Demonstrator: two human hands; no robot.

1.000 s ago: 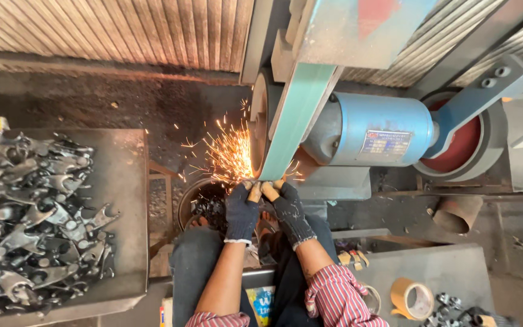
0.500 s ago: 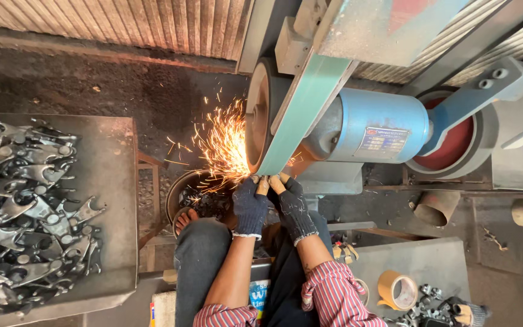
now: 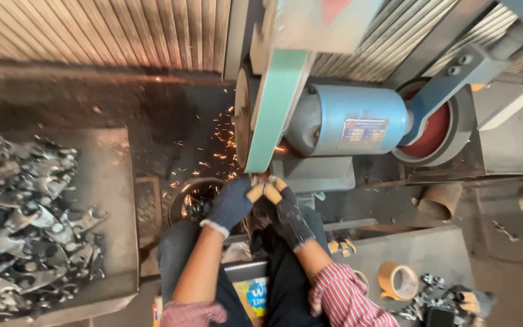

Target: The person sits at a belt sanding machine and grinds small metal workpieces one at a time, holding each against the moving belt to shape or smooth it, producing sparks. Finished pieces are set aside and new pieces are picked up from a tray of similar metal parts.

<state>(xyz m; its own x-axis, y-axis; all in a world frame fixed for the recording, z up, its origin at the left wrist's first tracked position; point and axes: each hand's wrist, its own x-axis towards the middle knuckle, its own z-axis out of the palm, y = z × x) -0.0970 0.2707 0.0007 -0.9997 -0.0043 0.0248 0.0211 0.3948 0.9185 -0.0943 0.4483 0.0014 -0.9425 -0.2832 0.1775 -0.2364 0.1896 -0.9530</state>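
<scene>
Both hands wear dark knit gloves with tan fingertips. My left hand [image 3: 230,204] and my right hand [image 3: 286,213] are pressed together just below the green sanding belt [image 3: 272,115], pinching a small workpiece that the fingertips hide. A few orange sparks [image 3: 213,154] fly left and down from the belt's lower end. The belt runs over a wheel driven by a blue motor [image 3: 352,128].
A grey tray [image 3: 113,206] at left holds a heap of several metal parts [image 3: 22,218]. A round bucket [image 3: 194,203] sits below the sparks. A roll of tape [image 3: 398,280] and small metal parts [image 3: 431,297] lie on the bench at right. A corrugated wall is behind.
The spray of sparks has thinned from a dense burst to a few scattered ones. My hands stay together at the belt's lower end; the view has shifted slightly.
</scene>
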